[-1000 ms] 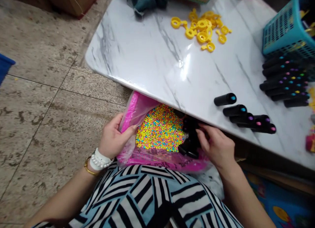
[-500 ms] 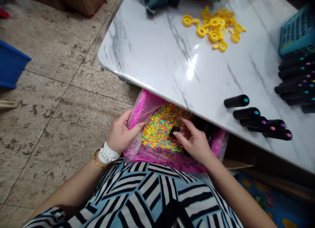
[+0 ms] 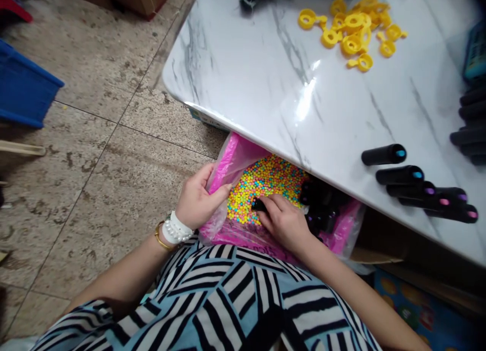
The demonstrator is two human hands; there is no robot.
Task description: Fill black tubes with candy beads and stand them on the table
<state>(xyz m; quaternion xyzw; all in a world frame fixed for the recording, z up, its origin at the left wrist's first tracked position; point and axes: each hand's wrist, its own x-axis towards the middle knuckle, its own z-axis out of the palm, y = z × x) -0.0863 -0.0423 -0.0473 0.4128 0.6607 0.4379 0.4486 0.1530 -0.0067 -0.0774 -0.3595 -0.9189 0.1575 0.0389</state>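
My left hand is closed on the left rim of a pink, plastic-lined container, thumb on the inside. The container lies against my front and runs partly under the table edge. Inside it is a bed of small multicoloured beads, mostly yellow, blue and pink. My right hand pinches a black tube-like piece, pressed down at the surface of the beads; its far end is hidden by beads and fingers. To the right in the same container sit several shiny black pieces, partly in shadow.
On the marble-patterned table lie a pile of yellow ring-shaped parts and several black tubes with coloured dots at their ends. More black tubes lie at the right edge. A blue bin stands on the floor at left.
My right hand has moved left and down, bringing the black piece into the beads. My left hand keeps its hold on the rim. The view has shifted slightly.
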